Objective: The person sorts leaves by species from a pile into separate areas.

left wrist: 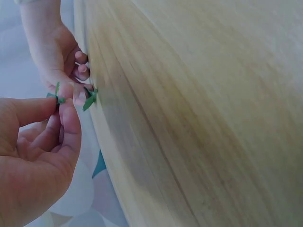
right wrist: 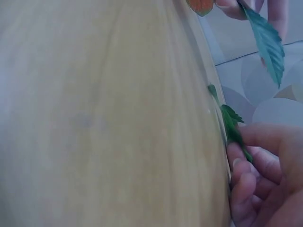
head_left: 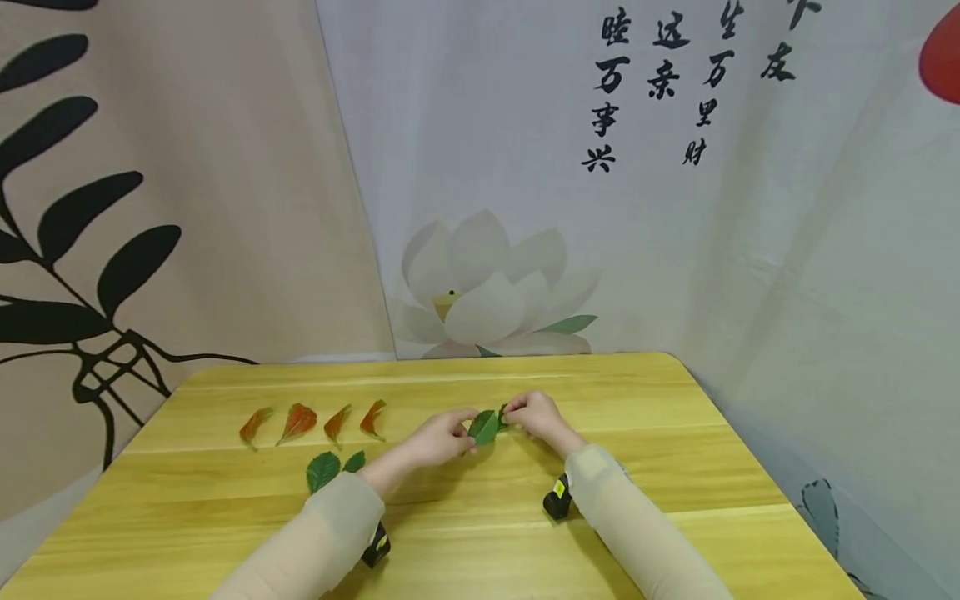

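Observation:
Between thumb and fingers my left hand (head_left: 437, 439) pinches a serrated green leaf (head_left: 483, 427), whose blade shows broadly in the right wrist view (right wrist: 269, 47). Close to its right, my right hand (head_left: 534, 414) pinches another green leaf (right wrist: 230, 124), smaller and partly folded; the fingertips cover part of it. Both hands are raised over the back half of the wooden table (head_left: 637, 467). In the left wrist view the left-hand leaf (left wrist: 57, 98) appears nearly edge-on, and the right-hand leaf (left wrist: 90, 100) hangs from the other fingertips.
Several red-orange leaves (head_left: 297, 422) lie in a row at the table's back left. Nearer me, a green leaf (head_left: 323, 472) and a smaller green leaf (head_left: 355, 461) lie beside the left sleeve (head_left: 322, 529). A printed cloth (head_left: 525, 167) hangs behind the table.

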Tool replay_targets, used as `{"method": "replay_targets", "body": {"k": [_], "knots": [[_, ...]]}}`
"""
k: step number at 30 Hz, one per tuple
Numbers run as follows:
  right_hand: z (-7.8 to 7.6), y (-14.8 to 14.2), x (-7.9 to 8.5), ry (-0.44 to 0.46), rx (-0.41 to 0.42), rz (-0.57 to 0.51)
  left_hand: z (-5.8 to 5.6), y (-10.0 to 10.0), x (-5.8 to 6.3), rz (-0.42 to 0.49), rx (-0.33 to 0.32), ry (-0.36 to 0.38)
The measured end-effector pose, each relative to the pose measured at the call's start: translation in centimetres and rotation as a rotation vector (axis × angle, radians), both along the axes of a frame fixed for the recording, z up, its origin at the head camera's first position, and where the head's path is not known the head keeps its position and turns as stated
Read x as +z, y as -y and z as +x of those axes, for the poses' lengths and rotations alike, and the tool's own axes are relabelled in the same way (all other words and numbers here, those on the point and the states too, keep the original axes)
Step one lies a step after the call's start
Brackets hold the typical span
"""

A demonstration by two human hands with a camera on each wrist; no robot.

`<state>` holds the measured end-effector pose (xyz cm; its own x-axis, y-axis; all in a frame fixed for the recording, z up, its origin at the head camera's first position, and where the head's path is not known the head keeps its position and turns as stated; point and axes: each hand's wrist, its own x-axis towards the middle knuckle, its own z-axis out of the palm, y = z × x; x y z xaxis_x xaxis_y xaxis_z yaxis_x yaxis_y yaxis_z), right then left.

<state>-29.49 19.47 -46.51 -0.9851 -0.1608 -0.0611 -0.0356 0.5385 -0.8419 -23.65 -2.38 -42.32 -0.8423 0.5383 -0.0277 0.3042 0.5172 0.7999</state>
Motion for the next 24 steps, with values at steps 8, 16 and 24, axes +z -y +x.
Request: {"method": "replay_targets", "body": {"k": [8,16,24], "knots": [[-0.05,-0.09,0.08,-0.012,0.009,0.007,-0.24,-0.1,0.21,0.033,0.023,0.013],[0.0,-0.15,0.08,-0.024,0.017,0.017,-0.19,-0.08,0.42,0.077,0.037,-0.051],[-0.01,-0.22,0.0,-0.021,0.013,0.012,-0.26,0.12,0.36,0.067,0.043,-0.096]]}}
